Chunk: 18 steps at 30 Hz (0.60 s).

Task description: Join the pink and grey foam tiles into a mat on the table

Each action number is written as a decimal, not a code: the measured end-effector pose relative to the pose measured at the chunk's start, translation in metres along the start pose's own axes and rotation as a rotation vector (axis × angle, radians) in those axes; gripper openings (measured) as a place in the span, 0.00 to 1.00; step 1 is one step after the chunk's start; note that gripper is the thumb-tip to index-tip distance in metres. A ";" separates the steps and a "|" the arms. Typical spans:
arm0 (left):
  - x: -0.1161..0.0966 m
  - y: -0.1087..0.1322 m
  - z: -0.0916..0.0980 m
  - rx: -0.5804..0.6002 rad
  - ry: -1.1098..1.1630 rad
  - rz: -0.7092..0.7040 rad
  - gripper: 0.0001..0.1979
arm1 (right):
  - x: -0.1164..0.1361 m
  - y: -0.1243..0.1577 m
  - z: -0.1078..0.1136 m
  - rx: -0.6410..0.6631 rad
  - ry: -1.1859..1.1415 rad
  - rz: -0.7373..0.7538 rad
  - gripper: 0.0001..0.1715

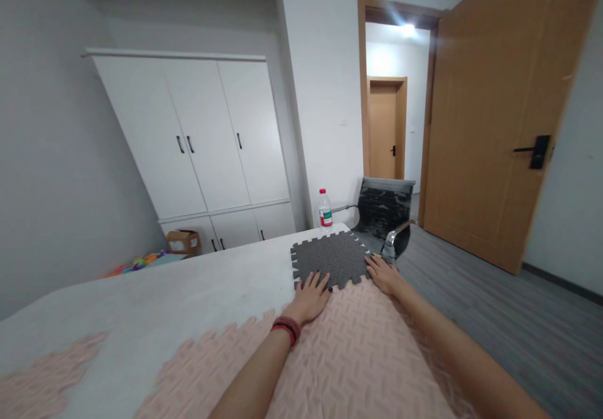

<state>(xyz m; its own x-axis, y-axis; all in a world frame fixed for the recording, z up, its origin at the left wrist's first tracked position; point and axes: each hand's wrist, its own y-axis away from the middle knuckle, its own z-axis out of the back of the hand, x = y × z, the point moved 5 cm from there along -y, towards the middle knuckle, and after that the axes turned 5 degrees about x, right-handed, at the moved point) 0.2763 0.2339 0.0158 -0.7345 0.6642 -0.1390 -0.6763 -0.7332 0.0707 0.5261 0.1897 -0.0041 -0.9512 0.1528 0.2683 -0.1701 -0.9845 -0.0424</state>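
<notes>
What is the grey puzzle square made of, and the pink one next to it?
The grey mat looks like soft foam: matte, speckled, with toothed interlocking edges. The pink mat seems to be the same foam, with a pressed brick-like pattern. Both hands, left and right, press flat on the seam.

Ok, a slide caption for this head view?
Both hands, left and right, press a grey foam tile against pink tiles.

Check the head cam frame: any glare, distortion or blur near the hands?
Head view: strong wide-angle warp, the wardrobe and open door lean and bow. The hallway ceiling light blows out with a flare streak. Room light is soft and even, with faint shadows. The left hand and right hand on the grey mat tile are fairly sharp; the pink mat softens near the bottom edge.
</notes>
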 end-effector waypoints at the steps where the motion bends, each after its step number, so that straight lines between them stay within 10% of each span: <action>1: 0.001 -0.003 -0.005 0.010 0.009 0.007 0.28 | -0.002 -0.002 -0.002 0.019 0.002 -0.006 0.29; 11: 0.008 -0.014 -0.007 0.108 0.101 0.030 0.29 | 0.003 -0.022 -0.012 0.135 -0.009 -0.136 0.33; 18: 0.005 -0.009 -0.003 0.107 0.097 0.037 0.29 | 0.035 -0.024 -0.016 0.142 0.036 -0.363 0.66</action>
<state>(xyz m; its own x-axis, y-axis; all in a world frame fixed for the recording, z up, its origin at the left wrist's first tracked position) 0.2790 0.2438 0.0109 -0.7540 0.6156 -0.2291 -0.6544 -0.7340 0.1815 0.4925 0.2198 -0.0086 -0.8447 0.4935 0.2073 -0.4620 -0.8678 0.1831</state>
